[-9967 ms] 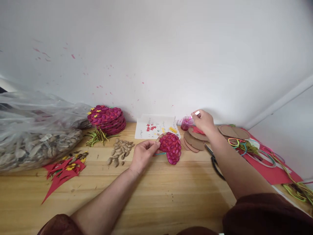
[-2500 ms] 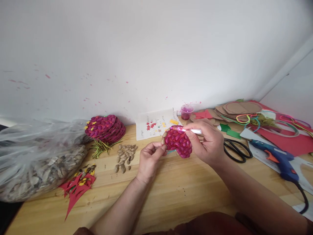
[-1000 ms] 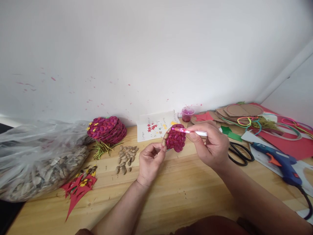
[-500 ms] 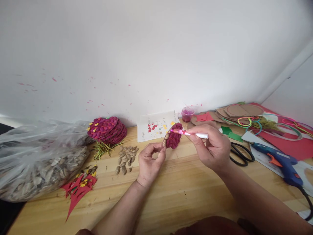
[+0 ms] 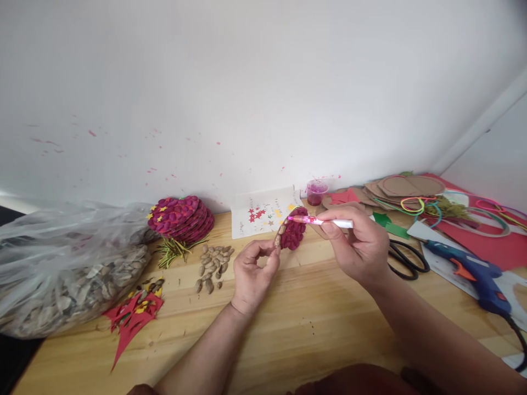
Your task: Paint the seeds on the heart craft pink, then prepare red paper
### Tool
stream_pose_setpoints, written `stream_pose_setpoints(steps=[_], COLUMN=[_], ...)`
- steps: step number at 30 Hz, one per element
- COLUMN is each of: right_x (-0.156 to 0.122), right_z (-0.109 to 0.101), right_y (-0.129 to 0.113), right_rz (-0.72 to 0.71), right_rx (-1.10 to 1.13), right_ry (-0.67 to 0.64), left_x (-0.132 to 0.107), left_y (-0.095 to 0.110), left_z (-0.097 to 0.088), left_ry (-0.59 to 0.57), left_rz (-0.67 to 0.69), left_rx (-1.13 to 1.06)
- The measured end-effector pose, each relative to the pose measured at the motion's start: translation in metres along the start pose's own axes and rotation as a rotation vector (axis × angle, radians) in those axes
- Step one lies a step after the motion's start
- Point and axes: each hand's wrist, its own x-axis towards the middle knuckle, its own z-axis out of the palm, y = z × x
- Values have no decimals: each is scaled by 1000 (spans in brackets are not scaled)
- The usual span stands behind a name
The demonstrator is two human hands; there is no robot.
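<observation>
My left hand (image 5: 252, 272) pinches the lower edge of a round disc covered with magenta-painted seeds (image 5: 292, 231) and holds it tilted up on edge above the wooden table (image 5: 288, 323). A few seeds at its left rim are bare brown. My right hand (image 5: 357, 243) is closed on a white-handled brush (image 5: 325, 221) whose pink tip touches the disc's upper left rim. A small cup of magenta paint (image 5: 315, 191) stands by the wall behind the disc.
A stack of finished magenta discs (image 5: 181, 215) and loose seeds (image 5: 212, 265) lie at left, beside a plastic bag of seeds (image 5: 61, 269) and red paper scraps (image 5: 129, 315). Scissors (image 5: 405, 258), a blue glue gun (image 5: 473, 272), cardboard circles (image 5: 395, 186) and coloured bands lie at right.
Over ten seconds my right hand came from the paint cup to the disc with the brush. In the last second my left hand tipped the disc further on edge; the brush stays at its rim.
</observation>
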Motion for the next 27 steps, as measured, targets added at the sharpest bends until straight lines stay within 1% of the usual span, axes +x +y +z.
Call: stream_pose_setpoints(steps=[4,12,19,27], right_x=[1,0,1,0], right_z=[0,1,1,1], right_y=[0,-5,-2,1], right_rz=[2,-6,28,33], right_rx=[-23,11,-21,-29], right_ry=[27,-20,33,24], left_x=[0,1,-1,1], left_y=[-2,0,-3,1], left_z=[0,1,0,2], left_ry=[0,1,-1,10], left_rz=[8,17,13,0], left_rx=[3,20,13,-1])
